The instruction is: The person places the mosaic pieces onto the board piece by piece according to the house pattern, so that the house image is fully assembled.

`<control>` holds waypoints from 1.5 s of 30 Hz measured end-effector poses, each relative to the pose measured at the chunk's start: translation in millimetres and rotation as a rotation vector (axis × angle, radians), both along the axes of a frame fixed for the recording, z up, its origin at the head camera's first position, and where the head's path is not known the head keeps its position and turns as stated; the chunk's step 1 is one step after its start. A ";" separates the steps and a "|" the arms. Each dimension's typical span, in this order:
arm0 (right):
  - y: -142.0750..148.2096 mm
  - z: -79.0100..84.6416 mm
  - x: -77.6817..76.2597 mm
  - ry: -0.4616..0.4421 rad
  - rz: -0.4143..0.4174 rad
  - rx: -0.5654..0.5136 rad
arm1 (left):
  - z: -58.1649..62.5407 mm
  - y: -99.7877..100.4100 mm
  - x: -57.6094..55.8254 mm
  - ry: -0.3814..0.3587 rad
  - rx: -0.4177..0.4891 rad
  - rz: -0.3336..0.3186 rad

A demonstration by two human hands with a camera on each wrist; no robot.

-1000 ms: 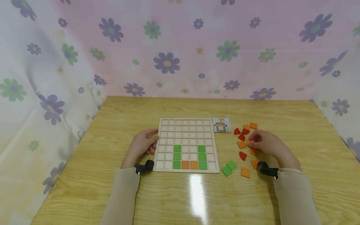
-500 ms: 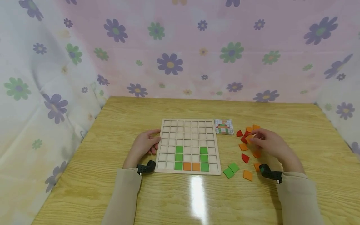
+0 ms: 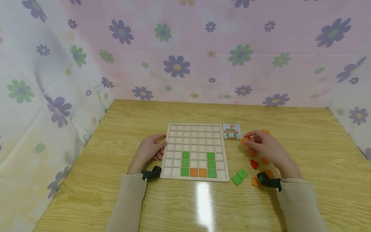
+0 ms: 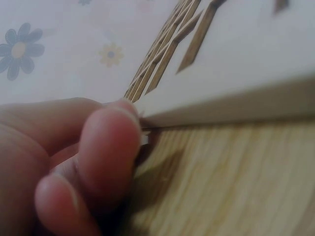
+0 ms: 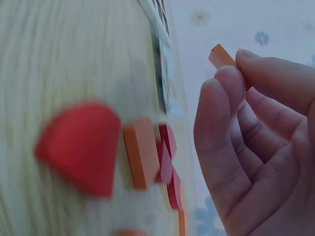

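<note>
My right hand (image 3: 266, 149) pinches an orange square tile (image 5: 222, 56) between thumb and fingertips, raised over the table near the small pattern card (image 3: 232, 131). Below and around it lie loose tiles: a red quarter-circle (image 3: 254, 164), an orange tile (image 5: 141, 155), and more red pieces partly hidden by the hand in the head view. My left hand (image 3: 148, 149) holds the left rim of the wooden grid board (image 3: 195, 179), thumb at the edge and other fingers curled beside it. Green tiles form two columns in the board, with two orange squares (image 3: 194, 172) between them in the bottom row.
Two green squares (image 3: 239, 177) lie just right of the board's lower corner. Orange tiles (image 3: 256, 181) sit near the right wrist camera, partly covered by it. A flowered cloth (image 3: 185, 48) stands behind the wooden table (image 3: 139, 112) and along its sides.
My right hand has lifted the orange tile from the pile and moved left with it, to beside the pattern card. The left hand stays at the board's edge. The head view has shifted slightly.
</note>
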State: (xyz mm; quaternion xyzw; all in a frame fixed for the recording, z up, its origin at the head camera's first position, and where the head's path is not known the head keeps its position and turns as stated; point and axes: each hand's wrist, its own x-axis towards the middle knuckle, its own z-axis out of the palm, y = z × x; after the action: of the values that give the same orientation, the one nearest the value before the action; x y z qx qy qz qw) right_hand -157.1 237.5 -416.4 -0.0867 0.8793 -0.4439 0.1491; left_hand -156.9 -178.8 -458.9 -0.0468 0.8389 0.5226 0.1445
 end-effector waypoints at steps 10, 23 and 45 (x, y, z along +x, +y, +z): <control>-30.4 -7.2 1.9 -0.041 0.043 -0.060 | -1.9 2.7 0.2 -0.001 0.000 -0.005; -61.4 -7.9 6.0 0.015 0.113 -0.053 | -1.6 0.4 -1.1 0.046 -0.078 -0.020; -112.9 1.1 -2.1 -0.023 0.087 -0.104 | 0.8 -1.1 -0.2 0.045 -0.066 -0.029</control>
State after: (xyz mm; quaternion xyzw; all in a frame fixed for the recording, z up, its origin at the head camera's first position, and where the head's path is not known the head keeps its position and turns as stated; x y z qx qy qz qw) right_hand -159.2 124.5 -415.3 -0.1273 0.8487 -0.4831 0.1735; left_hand -157.1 -179.9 -458.1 -0.0275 0.8593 0.4935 0.1313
